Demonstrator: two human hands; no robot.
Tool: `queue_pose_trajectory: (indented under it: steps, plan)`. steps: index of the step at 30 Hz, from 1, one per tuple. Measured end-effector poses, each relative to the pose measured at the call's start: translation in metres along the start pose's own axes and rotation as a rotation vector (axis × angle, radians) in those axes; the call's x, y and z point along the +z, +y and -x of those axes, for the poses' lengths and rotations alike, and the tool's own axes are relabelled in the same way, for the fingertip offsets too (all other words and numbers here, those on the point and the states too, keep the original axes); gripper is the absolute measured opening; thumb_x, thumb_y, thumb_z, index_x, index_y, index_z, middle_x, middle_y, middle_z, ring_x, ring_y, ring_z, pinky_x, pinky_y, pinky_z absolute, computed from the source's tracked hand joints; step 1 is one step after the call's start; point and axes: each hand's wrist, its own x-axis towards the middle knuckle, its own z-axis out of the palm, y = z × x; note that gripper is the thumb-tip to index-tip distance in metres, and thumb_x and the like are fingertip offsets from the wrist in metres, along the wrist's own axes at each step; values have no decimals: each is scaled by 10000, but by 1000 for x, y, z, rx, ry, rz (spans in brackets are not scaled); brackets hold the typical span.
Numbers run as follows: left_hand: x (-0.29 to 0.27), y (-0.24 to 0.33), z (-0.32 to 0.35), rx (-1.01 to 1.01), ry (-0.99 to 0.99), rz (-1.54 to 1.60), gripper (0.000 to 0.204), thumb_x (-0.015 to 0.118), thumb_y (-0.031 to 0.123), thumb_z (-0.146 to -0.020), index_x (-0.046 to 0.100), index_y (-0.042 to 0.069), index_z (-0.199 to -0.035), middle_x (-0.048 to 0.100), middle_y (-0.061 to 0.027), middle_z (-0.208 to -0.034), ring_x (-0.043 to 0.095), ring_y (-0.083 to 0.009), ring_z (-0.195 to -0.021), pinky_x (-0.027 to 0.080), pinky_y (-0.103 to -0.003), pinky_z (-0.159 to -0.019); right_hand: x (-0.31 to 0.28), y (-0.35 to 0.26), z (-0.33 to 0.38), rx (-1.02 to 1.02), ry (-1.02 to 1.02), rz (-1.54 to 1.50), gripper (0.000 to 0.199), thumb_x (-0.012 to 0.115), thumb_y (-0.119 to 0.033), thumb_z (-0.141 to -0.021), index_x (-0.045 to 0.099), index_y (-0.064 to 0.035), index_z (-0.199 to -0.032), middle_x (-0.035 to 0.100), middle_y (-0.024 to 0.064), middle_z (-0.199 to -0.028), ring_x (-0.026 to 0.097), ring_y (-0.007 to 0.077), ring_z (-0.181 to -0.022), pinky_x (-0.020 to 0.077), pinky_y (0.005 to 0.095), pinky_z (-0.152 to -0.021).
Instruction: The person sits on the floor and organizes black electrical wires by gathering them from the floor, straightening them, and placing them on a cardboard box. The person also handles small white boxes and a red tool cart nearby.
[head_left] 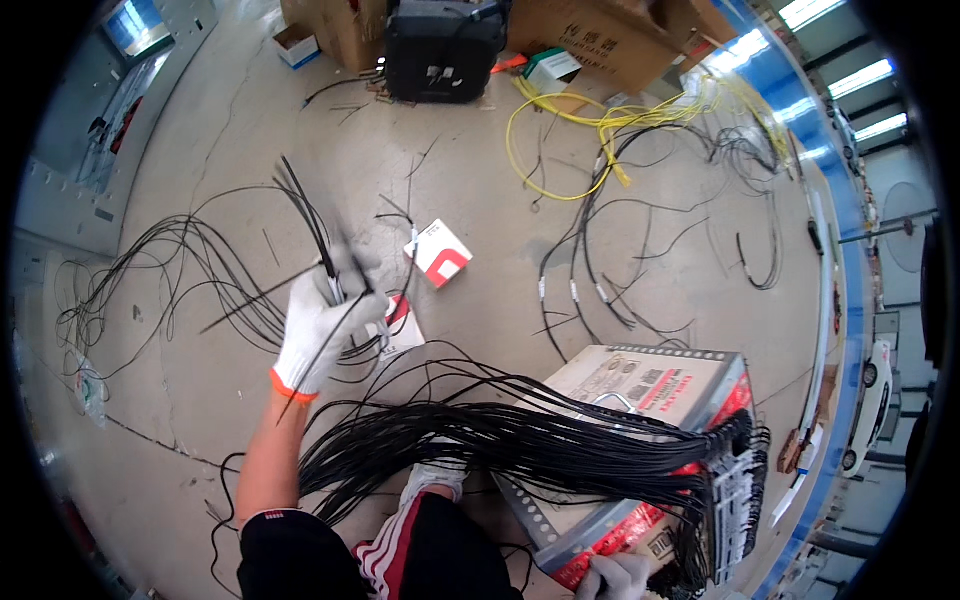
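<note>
My left hand [325,325], in a white glove with an orange cuff, is closed around several black cables [308,215]. Their upper ends stick up past the fingers, and some are blurred. A thick bundle of black cables [480,435] runs right, across a carton with a metal frame [600,375], to a row of connectors [735,500] at its right side. At the lower edge, my right hand [615,577], also white-gloved, is beside the carton's red-taped near edge. Its visible fingers are bent; what they hold is hidden. My striped trouser leg [455,550] is under the bundle.
Two small white-and-red boxes [440,250] lie beyond my left hand. Loose black cables [190,235] spread at left, others at right near a yellow cable coil [600,120]. A black case [445,50] and brown cartons [600,45] stand at the far side. A grey cabinet [95,130] is at far left.
</note>
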Motion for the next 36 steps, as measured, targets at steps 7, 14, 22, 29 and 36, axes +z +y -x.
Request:
queue_pose_trajectory:
  steps: [7,14,22,29,36]
  plan:
    - [18,69,-56,164,97,-1172,502,653,106,-795,512,60,-1274,645,-225,-1036,639,-441,-945,515,-492,-805,3,-2,21,32,91,27,239,661,-18,-810,669,-80,-1041,625,147,-953,590,357,-874,496,438,-788]
    - [-16,57,-87,243,-65,-1533,701,580,-7,-767,378,91,-1431,381,-221,-1459,496,-416,-1237,444,-447,-1012,-4,-3,19,-29,188,46,207,686,-47,-764,685,-123,-956,624,86,-877,603,296,-817,494,409,-714]
    - [-17,129,-116,-5,403,-1070,580,515,66,-885,389,82,-1451,489,-175,-1399,510,-335,-1267,433,-408,-990,-3,2,28,-55,246,34,160,673,-123,-807,678,-166,-961,624,69,-914,608,295,-832,510,415,-712]
    - [65,316,48,66,-316,260,756,342,-255,-673,412,-1,-1382,566,-198,-1309,627,-295,-1130,527,-362,-964,-13,-3,39,-53,301,2,115,651,-141,-836,678,-145,-948,626,92,-892,616,312,-813,522,425,-692]
    - [114,424,256,190,-1180,129,804,402,-211,-617,367,-76,-1409,592,-202,-1238,634,-297,-1113,505,-379,-1008,-86,-79,32,-90,574,-554,202,584,-90,-912,639,-4,-1087,669,154,-986,658,308,-922,519,375,-825]
